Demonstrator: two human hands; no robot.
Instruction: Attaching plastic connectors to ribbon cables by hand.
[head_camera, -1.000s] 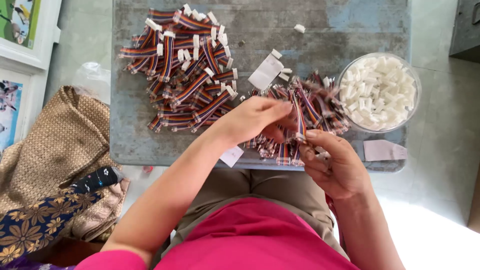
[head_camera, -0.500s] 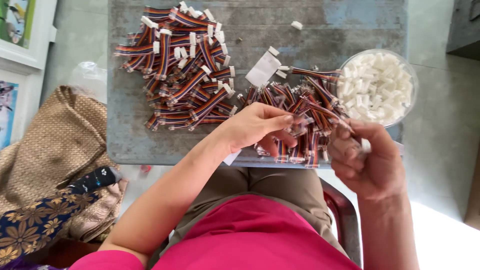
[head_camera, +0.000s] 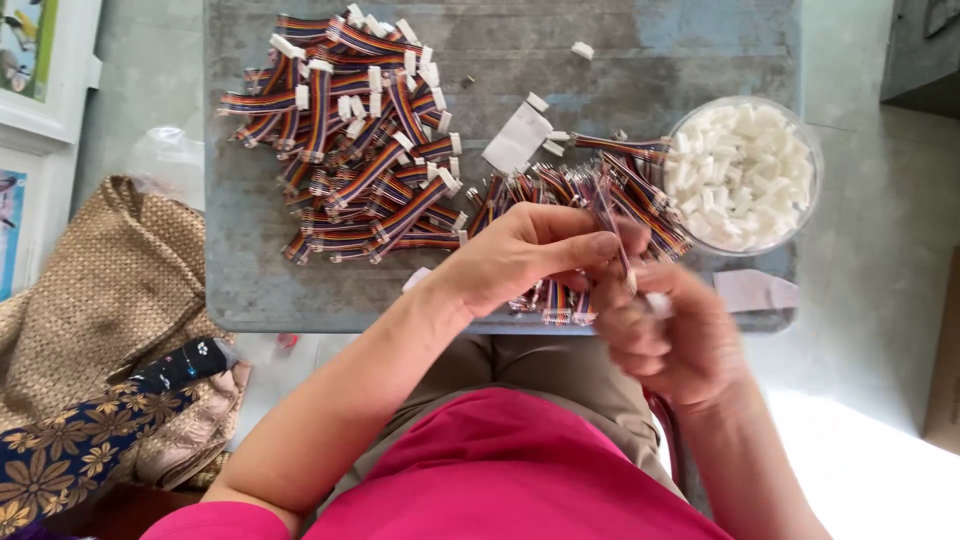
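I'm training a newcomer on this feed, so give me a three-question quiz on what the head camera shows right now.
1. True or false: the bowl of white connectors stands at the table's right edge.
2. Which hand pinches the ribbon cable from above? A) left hand B) right hand C) neither
3. Fill in: the cables that already carry white ends lie in the ______ pile.

Key: 1 true. 2 A; the right hand holds the cable's lower end and is blurred. 3 left, beside the loose heap in front of the hands.
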